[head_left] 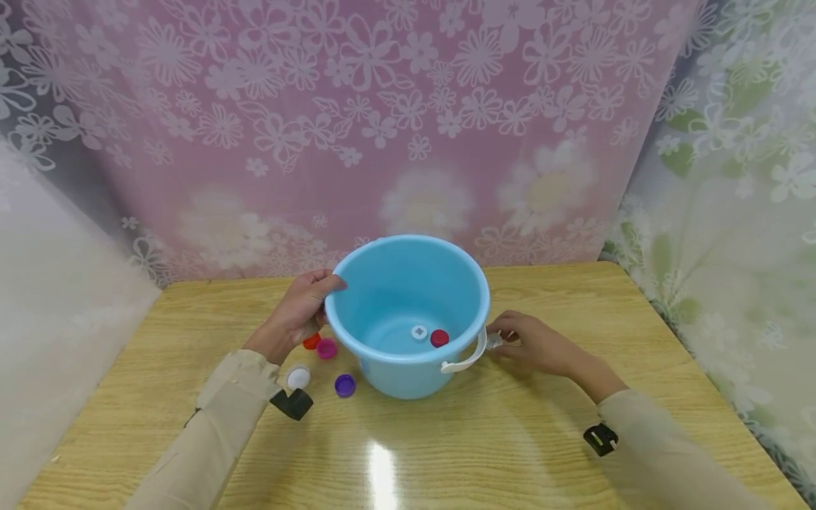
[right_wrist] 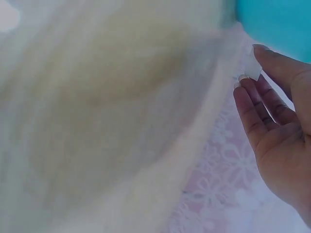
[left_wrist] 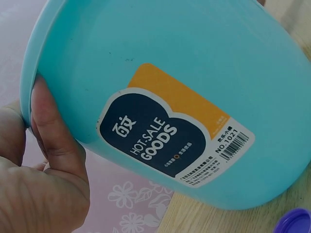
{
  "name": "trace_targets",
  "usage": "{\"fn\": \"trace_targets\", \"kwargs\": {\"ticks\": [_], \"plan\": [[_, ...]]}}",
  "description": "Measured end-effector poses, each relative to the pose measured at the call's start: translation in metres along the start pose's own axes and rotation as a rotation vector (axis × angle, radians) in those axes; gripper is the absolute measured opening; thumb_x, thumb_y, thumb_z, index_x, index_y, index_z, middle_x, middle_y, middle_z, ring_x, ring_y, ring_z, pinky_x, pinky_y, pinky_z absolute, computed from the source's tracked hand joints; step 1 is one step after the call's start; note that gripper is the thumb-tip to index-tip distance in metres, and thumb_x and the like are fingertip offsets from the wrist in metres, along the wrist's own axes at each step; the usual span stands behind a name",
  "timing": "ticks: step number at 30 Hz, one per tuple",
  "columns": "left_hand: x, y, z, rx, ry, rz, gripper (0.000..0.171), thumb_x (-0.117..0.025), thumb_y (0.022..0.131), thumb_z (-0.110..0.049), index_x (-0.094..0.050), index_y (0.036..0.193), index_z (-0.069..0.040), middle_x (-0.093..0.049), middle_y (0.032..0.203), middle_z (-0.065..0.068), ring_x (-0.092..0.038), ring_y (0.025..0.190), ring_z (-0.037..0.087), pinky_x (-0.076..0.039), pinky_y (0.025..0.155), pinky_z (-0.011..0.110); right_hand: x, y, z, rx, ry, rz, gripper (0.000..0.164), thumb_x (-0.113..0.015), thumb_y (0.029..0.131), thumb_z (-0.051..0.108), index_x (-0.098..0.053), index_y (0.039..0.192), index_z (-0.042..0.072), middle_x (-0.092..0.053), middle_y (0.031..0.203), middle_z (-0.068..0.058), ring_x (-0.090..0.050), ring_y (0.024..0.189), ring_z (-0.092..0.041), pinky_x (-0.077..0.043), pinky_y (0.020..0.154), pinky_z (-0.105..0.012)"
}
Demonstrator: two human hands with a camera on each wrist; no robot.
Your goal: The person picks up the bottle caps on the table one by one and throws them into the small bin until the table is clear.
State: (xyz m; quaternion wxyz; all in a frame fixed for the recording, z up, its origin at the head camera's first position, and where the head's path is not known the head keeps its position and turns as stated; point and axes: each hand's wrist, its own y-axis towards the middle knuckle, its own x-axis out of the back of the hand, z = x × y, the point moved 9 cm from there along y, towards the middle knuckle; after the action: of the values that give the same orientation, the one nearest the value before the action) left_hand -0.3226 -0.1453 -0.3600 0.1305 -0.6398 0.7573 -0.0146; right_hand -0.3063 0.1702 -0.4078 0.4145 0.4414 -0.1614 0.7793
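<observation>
— Beige left sleeve [head_left: 213,425] closest to the camera, black fitting [head_left: 292,404] at its cuff. Left hand?

— Left hand [head_left: 299,312] grasping the rim of a light-blue bucket [head_left: 408,372], thumb over the inside edge, other fingers outside. Printed label [left_wrist: 175,128] on the bucket wall, left wrist view

— Loose stuff?

— On the tabletop [head_left: 497,453], left to right: white cap [head_left: 297,377], orange-red cap [head_left: 312,341], pink cap [head_left: 326,348], purple cap [head_left: 345,385]. White near the cuff fitting, orange-red and pink close together by the left hand, purple just beside the bucket

— Bucket?

— Middle of the tabletop, mouth up. Inside, on the bottom: cross-marked white piece [head_left: 418,332], then red cap [head_left: 439,338] just right of it

— Right side?

— White handle [head_left: 468,360] drooping at the bucket's front right. Just beyond it, right hand [head_left: 532,341], thumb and fingers pinching a small whitish item [right_wrist: 252,67]

— Item touching the bucket?

— Can't tell, shape's mostly covered too. Right sleeve [head_left: 669,446] last, also beige, black clasp [head_left: 601,439] near the cuff
</observation>
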Motion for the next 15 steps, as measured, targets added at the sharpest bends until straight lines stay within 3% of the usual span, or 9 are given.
{"fn": "trace_targets", "kwargs": {"ticks": [5, 15], "plan": [[0.0, 0.001, 0.001, 0.002, -0.003, -0.006, 0.014, -0.054, 0.089, -0.005, -0.049, 0.1, 0.002, -0.061, 0.074, 0.01, -0.063, 0.053, 0.015, -0.053, 0.047, 0.023, 0.025, 0.0, 0.006, 0.001, -0.01, -0.025, 0.032, -0.068, 0.088, 0.01, -0.063, 0.119, 0.003, -0.06, 0.11, -0.006, -0.058, 0.095, -0.023, -0.053, 0.083, -0.04], [-0.001, 0.0, 0.001, 0.002, -0.011, 0.001, 0.015, -0.054, 0.09, -0.005, -0.048, 0.101, 0.002, -0.061, 0.074, 0.01, -0.064, 0.054, 0.015, -0.053, 0.048, 0.023, 0.078, 0.003, 0.016, -0.024, -0.05, -0.09, 0.036, -0.064, 0.092, 0.019, -0.06, 0.125, 0.005, -0.058, 0.116, -0.007, -0.059, 0.098, -0.022, -0.052, 0.086, -0.042]]}}
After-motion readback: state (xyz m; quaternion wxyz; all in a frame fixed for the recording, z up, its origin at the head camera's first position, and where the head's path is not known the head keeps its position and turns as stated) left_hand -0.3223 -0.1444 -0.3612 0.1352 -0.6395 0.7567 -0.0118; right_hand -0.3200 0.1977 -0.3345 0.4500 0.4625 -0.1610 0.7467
